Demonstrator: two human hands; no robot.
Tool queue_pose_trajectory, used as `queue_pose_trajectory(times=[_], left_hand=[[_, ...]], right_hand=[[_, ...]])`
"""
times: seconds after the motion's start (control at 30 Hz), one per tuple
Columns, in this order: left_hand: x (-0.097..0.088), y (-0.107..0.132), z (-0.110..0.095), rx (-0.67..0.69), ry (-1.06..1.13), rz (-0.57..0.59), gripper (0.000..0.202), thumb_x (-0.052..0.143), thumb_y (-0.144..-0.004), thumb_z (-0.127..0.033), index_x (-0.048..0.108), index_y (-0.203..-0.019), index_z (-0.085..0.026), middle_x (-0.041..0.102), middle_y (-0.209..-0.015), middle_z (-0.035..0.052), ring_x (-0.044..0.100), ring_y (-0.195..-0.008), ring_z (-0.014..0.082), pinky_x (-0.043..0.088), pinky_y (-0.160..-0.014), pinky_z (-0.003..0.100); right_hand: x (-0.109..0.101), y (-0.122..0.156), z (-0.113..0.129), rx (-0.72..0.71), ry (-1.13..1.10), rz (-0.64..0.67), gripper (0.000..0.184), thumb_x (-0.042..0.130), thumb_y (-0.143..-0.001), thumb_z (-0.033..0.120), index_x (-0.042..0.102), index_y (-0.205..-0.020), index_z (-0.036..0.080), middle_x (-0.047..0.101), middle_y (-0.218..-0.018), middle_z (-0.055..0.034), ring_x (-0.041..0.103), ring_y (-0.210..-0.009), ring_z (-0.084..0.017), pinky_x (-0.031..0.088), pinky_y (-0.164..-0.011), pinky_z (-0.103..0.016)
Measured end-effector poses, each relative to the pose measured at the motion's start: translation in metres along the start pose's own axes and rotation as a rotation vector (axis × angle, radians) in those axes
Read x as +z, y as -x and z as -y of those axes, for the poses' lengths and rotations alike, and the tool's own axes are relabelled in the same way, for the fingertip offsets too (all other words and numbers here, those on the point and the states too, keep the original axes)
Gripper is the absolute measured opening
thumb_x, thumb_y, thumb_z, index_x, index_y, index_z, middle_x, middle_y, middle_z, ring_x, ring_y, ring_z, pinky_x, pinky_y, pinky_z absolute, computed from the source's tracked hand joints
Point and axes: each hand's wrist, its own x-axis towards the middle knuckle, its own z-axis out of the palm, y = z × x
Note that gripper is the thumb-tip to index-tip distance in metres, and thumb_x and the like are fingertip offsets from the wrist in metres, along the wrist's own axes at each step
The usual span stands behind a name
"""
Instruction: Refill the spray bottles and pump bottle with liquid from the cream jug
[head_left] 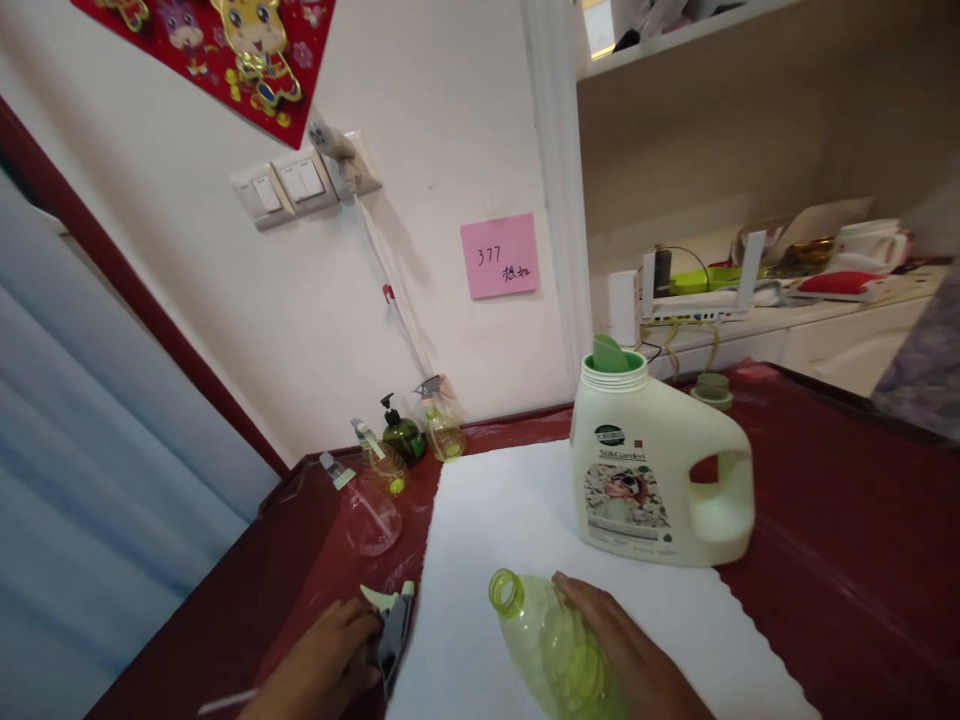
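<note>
My right hand (622,645) is wrapped around a translucent yellow-green bottle (555,640), tilted with its open mouth toward the upper left. My left hand (334,650) is closed around a grey and pale-green trigger spray head (394,630), low over the red table at the left. A thin white dip tube (229,701) sticks out to the left from behind that hand. Beyond the bottle, a large pale-green detergent jug (660,470) with a handle stands upright, uncapped, with a green spout in its neck.
A white sheet (487,530) covers the middle of the dark red table (825,520). At the back left stand a pink spray bottle (371,510), two yellowish spray bottles and a dark green pump bottle (405,437). A green cap (711,391) lies behind the jug.
</note>
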Motion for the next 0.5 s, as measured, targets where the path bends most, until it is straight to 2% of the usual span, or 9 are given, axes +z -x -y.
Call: queue_pose_trajectory(times=[0.1, 0.2, 0.3, 0.4, 0.5], left_hand=[[0.002, 0.000, 0.002, -0.016, 0.024, -0.033, 0.032, 0.063, -0.070, -0.017, 0.078, -0.097, -0.025, 0.076, -0.109, 0.0073, 0.066, -0.106, 0.0308, 0.045, -0.102, 0.040], [-0.004, 0.001, 0.003, -0.046, 0.015, -0.015, 0.036, 0.068, -0.067, -0.018, 0.079, -0.100, -0.025, 0.077, -0.106, 0.0085, 0.068, -0.105, 0.0338, 0.048, -0.099, 0.043], [-0.016, 0.008, -0.002, -0.023, 0.086, -0.111, 0.044, 0.078, -0.067, -0.029, 0.079, -0.110, -0.029, 0.076, -0.120, 0.0094, 0.065, -0.119, 0.0382, 0.045, -0.109, 0.047], [-0.016, 0.012, -0.024, 0.069, 0.355, -0.258, 0.058, 0.081, -0.070, -0.047, 0.071, -0.126, -0.037, 0.067, -0.141, 0.0062, 0.055, -0.134, 0.0393, 0.042, -0.113, 0.050], [0.010, 0.003, -0.066, 0.175, 0.703, -0.234, 0.078, 0.083, -0.064, -0.057, 0.062, -0.137, -0.039, 0.063, -0.145, 0.0060, 0.052, -0.137, 0.0410, 0.044, -0.112, 0.054]], right_hand=[[0.000, -0.001, -0.001, -0.015, -0.007, 0.004, 0.074, 0.068, -0.082, 0.027, 0.046, -0.153, 0.024, 0.051, -0.155, -0.0117, 0.048, -0.143, -0.030, 0.038, -0.118, -0.047], [-0.004, -0.003, 0.000, -0.002, -0.032, 0.034, 0.076, 0.067, -0.082, 0.025, 0.045, -0.154, 0.025, 0.049, -0.156, -0.0112, 0.046, -0.145, -0.029, 0.036, -0.119, -0.047], [-0.010, -0.003, 0.003, 0.009, -0.076, 0.078, 0.081, 0.073, -0.080, 0.028, 0.043, -0.155, 0.027, 0.048, -0.158, -0.0108, 0.044, -0.146, -0.030, 0.035, -0.120, -0.047], [-0.012, -0.003, 0.007, 0.005, -0.103, 0.091, 0.083, 0.075, -0.079, 0.027, 0.042, -0.155, 0.025, 0.046, -0.158, -0.0109, 0.044, -0.146, -0.029, 0.035, -0.119, -0.045], [-0.007, -0.002, 0.012, 0.010, -0.069, 0.069, 0.079, 0.072, -0.081, 0.019, 0.044, -0.154, 0.024, 0.046, -0.158, -0.0104, 0.046, -0.145, -0.026, 0.037, -0.118, -0.040]])
